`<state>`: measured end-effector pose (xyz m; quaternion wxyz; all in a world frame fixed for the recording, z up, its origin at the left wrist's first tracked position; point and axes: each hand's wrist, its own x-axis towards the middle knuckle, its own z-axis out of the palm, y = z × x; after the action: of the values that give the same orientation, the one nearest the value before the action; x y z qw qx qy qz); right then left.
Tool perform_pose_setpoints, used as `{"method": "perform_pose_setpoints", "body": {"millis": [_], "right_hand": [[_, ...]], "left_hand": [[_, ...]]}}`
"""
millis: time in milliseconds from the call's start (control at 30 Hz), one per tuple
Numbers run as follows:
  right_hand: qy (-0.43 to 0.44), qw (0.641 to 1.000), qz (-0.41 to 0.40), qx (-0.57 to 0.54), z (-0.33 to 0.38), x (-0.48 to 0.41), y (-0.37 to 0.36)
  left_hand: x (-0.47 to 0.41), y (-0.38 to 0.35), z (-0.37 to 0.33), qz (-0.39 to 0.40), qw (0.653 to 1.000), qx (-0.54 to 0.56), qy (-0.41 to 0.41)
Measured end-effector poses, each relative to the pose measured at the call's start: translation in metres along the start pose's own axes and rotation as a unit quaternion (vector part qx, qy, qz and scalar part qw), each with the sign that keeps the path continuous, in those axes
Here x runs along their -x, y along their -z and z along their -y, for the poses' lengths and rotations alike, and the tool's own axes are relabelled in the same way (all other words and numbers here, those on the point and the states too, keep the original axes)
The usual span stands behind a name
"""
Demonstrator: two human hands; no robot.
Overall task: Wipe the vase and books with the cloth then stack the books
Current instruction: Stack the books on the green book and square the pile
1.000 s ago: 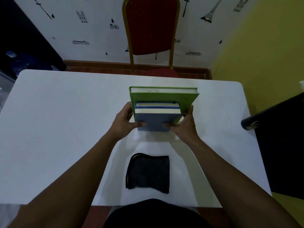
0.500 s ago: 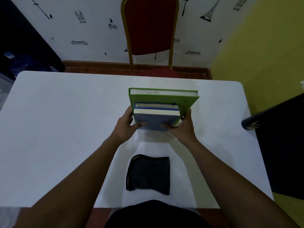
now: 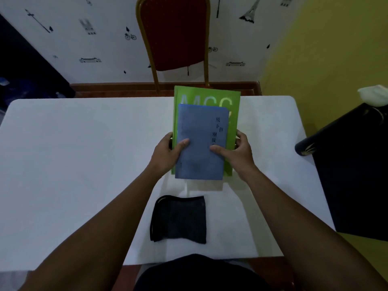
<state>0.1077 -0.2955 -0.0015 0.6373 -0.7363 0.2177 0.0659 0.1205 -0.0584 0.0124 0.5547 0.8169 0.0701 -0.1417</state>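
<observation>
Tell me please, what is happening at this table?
A person holds a stack of books with both hands: the left hand and right hand grip a blue book lying on a larger green book, tilted up toward the camera. A dark cloth lies folded on the white table, nearer the person. No vase is in view.

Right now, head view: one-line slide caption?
Both hands, left hand and right hand, hold blue book on green book; cloth nearby.

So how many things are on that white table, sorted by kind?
Books: 2, a green book under a blue book, both held by the left hand and right hand
Cloths: 1, a dark cloth
Total: 3
</observation>
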Motion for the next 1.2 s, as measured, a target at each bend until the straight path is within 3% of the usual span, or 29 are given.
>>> {"method": "perform_pose_setpoints", "body": {"millis": [467,600,767,1200], "right_hand": [[-0.103,0.992,-0.054,0.041,-0.062,-0.011,0.151],[-0.113,0.990,-0.064,0.059,-0.070,-0.015,0.181],[-0.106,0.983,-0.057,0.140,-0.079,-0.020,0.195],[-0.135,0.979,-0.043,0.149,-0.093,-0.029,0.203]], "left_hand": [[-0.007,-0.173,-0.003,0.091,0.979,0.025,0.180],[-0.009,-0.207,-0.009,0.092,0.978,-0.010,0.185],[0.000,-0.228,-0.006,0.106,0.973,-0.143,0.145],[0.002,-0.237,-0.015,0.102,0.967,-0.179,0.147]]}}
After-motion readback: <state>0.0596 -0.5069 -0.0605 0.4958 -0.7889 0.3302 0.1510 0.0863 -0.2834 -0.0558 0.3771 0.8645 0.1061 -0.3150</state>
